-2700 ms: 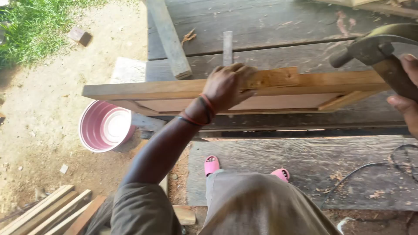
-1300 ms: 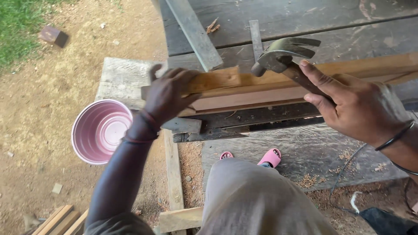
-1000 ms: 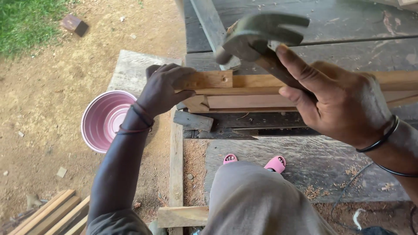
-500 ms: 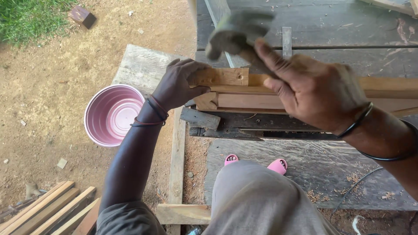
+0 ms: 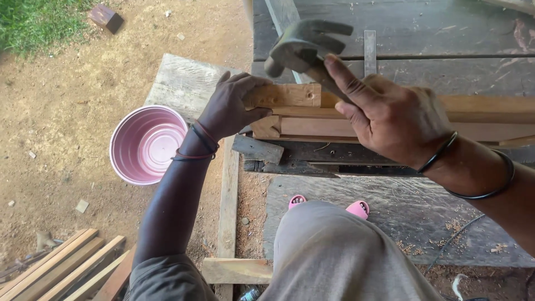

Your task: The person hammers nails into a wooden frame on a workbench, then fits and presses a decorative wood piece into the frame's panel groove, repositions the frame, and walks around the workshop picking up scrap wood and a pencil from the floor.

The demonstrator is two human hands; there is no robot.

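1. Planks (image 5: 61, 267) lie stacked on the dirt at lower left.
2. Pink bowl (image 5: 146, 144) sits on the ground beside the bench (image 5: 423, 28).
3. Left hand (image 5: 228, 106) grips the end of the frame (image 5: 290, 108), which rests along the bench edge.
4. Right hand (image 5: 390, 120) is clenched around the hammer (image 5: 306, 47), its head raised above the frame's end.

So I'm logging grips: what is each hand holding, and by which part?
Right hand holds a claw hammer by its handle just below the head; left hand grips the end of the wooden frame.
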